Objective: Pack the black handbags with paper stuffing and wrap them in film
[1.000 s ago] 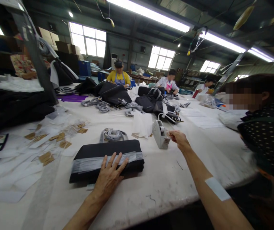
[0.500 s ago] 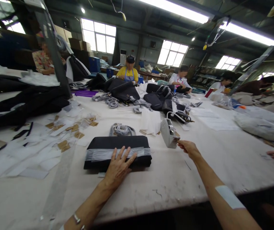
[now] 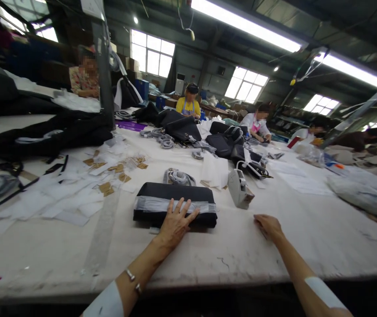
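My left hand (image 3: 177, 224) lies flat with spread fingers on the front of a folded black bundle (image 3: 155, 190). A translucent greyish band (image 3: 151, 204) runs lengthwise across the bundle, partly under my fingers. My right hand (image 3: 269, 226) is above the table to the right, its fingers pinched together; a thin edge shows below them, too small to name. Beyond that hand stands a light grey tape dispenser (image 3: 237, 191), apart from my fingers. Just behind the bundle rests a coiled grey wrapped strap (image 3: 180, 177).
Small clear bags and brown tags (image 3: 106, 189) litter the left of the table. Black bags (image 3: 183, 128) and wrapped straps are piled at the back. White sheets (image 3: 216, 171) lie behind the dispenser, plastic bags (image 3: 363, 185) at right. Several people sit across the table.
My right hand has left the tape dispenser's front end and drawn back towards me, still pinched. My left hand stays flat on the bundle. The view has swung left.
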Tool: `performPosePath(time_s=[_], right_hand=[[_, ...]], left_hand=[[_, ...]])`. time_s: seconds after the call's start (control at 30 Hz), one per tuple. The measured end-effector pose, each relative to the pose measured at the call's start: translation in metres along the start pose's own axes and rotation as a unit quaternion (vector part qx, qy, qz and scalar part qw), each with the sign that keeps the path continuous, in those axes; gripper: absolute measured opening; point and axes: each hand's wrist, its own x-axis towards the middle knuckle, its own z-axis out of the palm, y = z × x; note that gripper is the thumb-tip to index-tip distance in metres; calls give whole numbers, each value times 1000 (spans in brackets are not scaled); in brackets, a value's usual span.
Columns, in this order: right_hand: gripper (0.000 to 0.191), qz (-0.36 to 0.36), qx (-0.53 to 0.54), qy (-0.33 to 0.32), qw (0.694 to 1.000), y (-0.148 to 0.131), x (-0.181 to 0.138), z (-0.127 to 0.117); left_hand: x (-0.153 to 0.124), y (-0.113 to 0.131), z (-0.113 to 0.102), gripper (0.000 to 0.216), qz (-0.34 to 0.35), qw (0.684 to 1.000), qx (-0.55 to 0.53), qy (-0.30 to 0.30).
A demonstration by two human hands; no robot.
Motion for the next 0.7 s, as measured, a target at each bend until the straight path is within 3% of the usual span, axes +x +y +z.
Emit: performPosePath(time_s=[0.07,0.17,0.23,0.3,0.37,0.47,0.7], right_hand=[[29,-18,36,-24,999,-12,-4,4],[38,-79,84,-105,988,-54,-11,14],[42,-150,103,-217,959,-91,-20,26],[61,-200,105,-306,925,-127,-31,41],[57,-232,61,-321,916,-155,-40,59],[37,-250,-49,-305,918,-178,-42,80],[4,-232,-205,-299,903,-181,-25,94]], left_hand=[[0,0,0,74,0,1000,3,-2],[0,0,0,72,-2,1000,8,-4],[0,0,0,71,-1,1000,10,-3],[0,0,1,70,1,1000,14,-1],[0,1,1,69,0,1000,21,0],[0,1,2,68,-3,1000,27,0],[0,2,2,71,-5,1000,19,-1]])
